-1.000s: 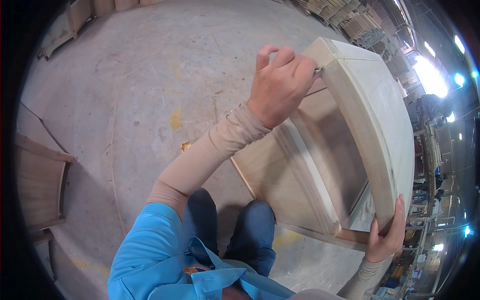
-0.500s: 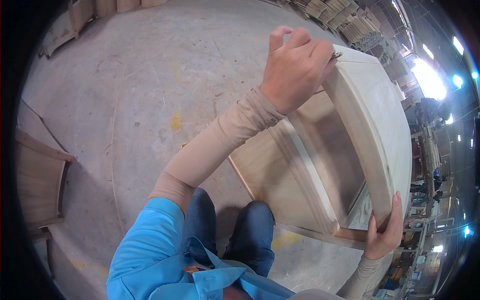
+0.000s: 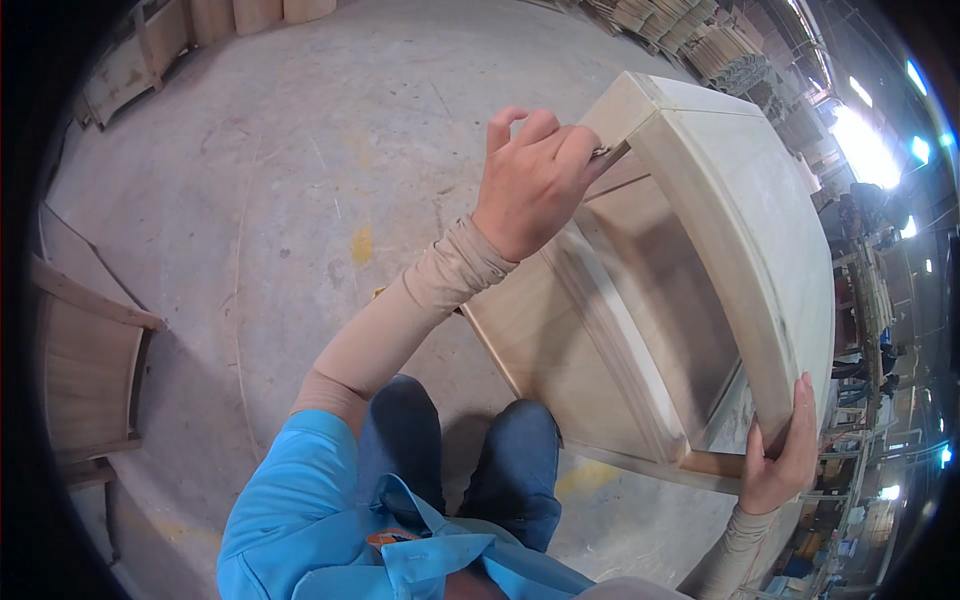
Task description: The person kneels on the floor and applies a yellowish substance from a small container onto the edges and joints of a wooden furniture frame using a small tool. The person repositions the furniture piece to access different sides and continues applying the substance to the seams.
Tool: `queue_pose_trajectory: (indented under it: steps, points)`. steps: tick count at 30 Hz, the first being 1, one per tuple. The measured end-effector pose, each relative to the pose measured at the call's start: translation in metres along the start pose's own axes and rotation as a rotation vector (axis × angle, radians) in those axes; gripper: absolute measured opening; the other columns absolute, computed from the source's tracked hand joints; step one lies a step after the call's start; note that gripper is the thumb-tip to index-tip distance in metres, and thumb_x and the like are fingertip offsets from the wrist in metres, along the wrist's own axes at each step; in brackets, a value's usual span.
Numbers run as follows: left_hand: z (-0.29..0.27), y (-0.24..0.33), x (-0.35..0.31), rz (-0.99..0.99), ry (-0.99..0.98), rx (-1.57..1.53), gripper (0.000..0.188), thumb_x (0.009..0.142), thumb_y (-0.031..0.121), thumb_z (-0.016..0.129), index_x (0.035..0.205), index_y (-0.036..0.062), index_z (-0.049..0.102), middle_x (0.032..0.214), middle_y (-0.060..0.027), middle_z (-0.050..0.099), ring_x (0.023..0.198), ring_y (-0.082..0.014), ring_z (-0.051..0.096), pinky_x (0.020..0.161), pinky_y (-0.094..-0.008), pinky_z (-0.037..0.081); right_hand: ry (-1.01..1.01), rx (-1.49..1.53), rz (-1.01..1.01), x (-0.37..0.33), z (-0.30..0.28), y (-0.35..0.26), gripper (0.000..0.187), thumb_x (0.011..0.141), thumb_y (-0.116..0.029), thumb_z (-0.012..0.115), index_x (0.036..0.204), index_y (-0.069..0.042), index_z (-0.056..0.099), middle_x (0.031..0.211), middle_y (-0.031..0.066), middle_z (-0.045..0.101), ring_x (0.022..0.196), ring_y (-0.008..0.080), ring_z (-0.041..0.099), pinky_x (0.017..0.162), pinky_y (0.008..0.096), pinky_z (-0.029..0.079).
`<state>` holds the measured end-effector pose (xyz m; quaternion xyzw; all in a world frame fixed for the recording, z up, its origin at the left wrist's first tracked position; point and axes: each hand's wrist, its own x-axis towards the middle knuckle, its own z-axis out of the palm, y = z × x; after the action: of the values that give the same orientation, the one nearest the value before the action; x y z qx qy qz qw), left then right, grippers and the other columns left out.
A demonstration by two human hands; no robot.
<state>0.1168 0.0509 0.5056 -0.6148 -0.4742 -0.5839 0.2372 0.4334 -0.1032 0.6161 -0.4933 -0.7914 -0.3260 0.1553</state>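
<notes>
A pale, unpainted wooden cabinet frame with a curved front rail and an open compartment stands before me on the right. My left hand is closed in a pinch at its far left corner. A small, thin, dark-edged bit shows at the fingertips, too small to name. My right hand is wrapped round the near end of the curved rail, thumb on the inner side and fingers over the top. Below the compartment, a flat wooden panel reaches down toward my knees.
Other wooden pieces stand at the left edge, one a panelled piece and another farther back. Stacked wooden parts lie at the far right. The concrete floor carries yellow marks. Shelving and bright lights line the right side.
My left hand has moved left and slightly nearer along the cabinet's far end, uncovering its corner. The right hand keeps its grip on the rail.
</notes>
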Motion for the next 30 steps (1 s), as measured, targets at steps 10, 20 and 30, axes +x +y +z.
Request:
queue_pose_trajectory:
  steps: [10,20,30]
  points:
    - [0.013,0.012,0.051,0.067,0.18,-0.037,0.013,0.079,0.017,0.068,0.086,0.0107,0.058,0.07,-0.0007,0.059,0.076,-0.0193,0.054,0.085,-0.0385,0.032,0.002,-0.007,-0.014,0.0,-0.001,0.004,0.059,0.068,0.0,0.066,0.126,-0.003,0.053,0.124,0.0165,0.058,0.112,0.0345,0.057,0.091,0.0404,0.047]
    - [0.004,0.0,-0.001,0.008,0.018,0.017,0.014,0.078,0.015,0.068,0.088,0.0111,0.059,0.072,-0.0004,0.06,0.076,-0.0193,0.054,0.086,-0.0378,0.033,-0.061,-0.015,-0.02,-0.003,-0.007,0.003,0.06,0.072,-0.005,0.066,0.13,-0.003,0.049,0.127,0.0161,0.056,0.117,0.0338,0.053,0.098,0.0408,0.041]
    - [0.027,0.004,0.04,0.091,0.172,0.012,0.015,0.08,0.016,0.067,0.092,0.0092,0.063,0.083,-0.0073,0.065,0.077,-0.0262,0.06,0.075,-0.0366,0.041,0.302,0.323,0.484,-0.051,-0.033,0.055,0.056,0.1,-0.036,0.02,0.133,0.005,0.042,0.134,0.0185,0.05,0.127,0.0284,0.044,0.108,0.0417,0.03]
